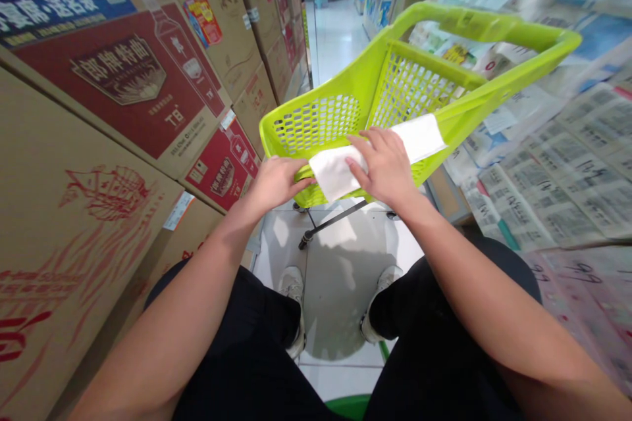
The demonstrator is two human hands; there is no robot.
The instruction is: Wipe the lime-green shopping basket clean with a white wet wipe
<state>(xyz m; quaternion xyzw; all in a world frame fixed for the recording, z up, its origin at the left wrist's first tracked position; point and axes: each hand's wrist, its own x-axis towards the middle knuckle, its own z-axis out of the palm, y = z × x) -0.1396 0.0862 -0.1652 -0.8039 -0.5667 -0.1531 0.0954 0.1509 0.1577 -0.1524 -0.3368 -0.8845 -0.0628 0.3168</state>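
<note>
A lime-green plastic shopping cart [429,33] with perforated basket walls stands in front of my knees, its handle toward the upper right. My left hand [282,181] is closed on the basket's rim at the near left corner, thumb and fingers curled over the edge. Over the near side of the basket lies a white cloth or wipe [333,174]. My right hand [388,164] grips it against the rim, thumb on the near side and fingers across the top. White material shows on both sides of that hand; whether it is one piece is hidden beneath the palm.
Stacked cardboard cartons [113,85] wall off the left side. Shelves of plastic-wrapped packs [567,164] with handwritten prices line the right. Below the basket are a dark metal leg with a caster [306,240] and tiled floor. The aisle floor [336,39] runs on ahead.
</note>
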